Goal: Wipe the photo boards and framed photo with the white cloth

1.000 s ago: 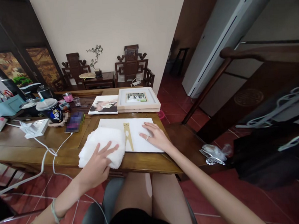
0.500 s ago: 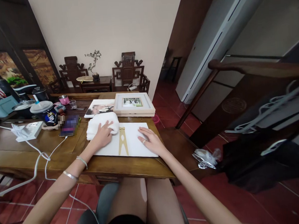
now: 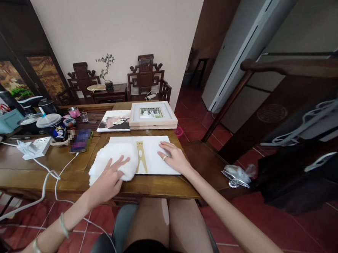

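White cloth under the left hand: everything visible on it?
The white cloth looks soft and fluffy, like towelling, bunched or folded into a thick pad with a fuzzy edge. It lies across the left side of the white board and extends past it over the wooden table. The left hand rests on top, fingers spread.

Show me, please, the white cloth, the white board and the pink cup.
White cloth [image 3: 113,150]: head view, upper part of its surface.
White board [image 3: 153,155]: head view, its bare middle.
Pink cup [image 3: 74,112]: head view, its outer side.
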### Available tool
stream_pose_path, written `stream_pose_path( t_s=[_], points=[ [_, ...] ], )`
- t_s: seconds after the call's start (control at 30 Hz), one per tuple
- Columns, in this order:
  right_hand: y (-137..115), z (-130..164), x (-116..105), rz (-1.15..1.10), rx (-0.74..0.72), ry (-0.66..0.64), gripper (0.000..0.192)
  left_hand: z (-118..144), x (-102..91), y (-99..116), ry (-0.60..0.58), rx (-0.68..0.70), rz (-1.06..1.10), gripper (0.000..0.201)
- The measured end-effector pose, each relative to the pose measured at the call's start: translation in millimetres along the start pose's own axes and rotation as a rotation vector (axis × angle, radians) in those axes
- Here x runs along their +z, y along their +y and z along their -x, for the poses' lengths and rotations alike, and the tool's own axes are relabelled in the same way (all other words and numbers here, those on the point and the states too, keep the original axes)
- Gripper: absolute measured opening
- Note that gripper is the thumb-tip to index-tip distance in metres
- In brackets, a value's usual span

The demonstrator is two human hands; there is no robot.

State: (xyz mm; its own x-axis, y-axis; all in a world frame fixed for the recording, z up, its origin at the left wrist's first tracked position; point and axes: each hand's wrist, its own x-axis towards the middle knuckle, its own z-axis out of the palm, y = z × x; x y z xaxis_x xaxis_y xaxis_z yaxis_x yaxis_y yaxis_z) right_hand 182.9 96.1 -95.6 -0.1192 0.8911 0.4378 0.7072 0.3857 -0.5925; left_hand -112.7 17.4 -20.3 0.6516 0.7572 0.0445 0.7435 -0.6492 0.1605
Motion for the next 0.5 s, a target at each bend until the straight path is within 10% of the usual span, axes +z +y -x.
stream_pose_path(
  t_s=[0.3,0.5],
  points=[
    [-1,0,-3,-0.045,-0.005,-0.005,0.034,-137,7.3,-26,0.068,-0.1,0.017,0.037],
    [1,0,-4,-0.034,-0.017,0.003,0.035,-144,15.3,0,0.052,-0.009,-0.037,0.035]
  ],
)
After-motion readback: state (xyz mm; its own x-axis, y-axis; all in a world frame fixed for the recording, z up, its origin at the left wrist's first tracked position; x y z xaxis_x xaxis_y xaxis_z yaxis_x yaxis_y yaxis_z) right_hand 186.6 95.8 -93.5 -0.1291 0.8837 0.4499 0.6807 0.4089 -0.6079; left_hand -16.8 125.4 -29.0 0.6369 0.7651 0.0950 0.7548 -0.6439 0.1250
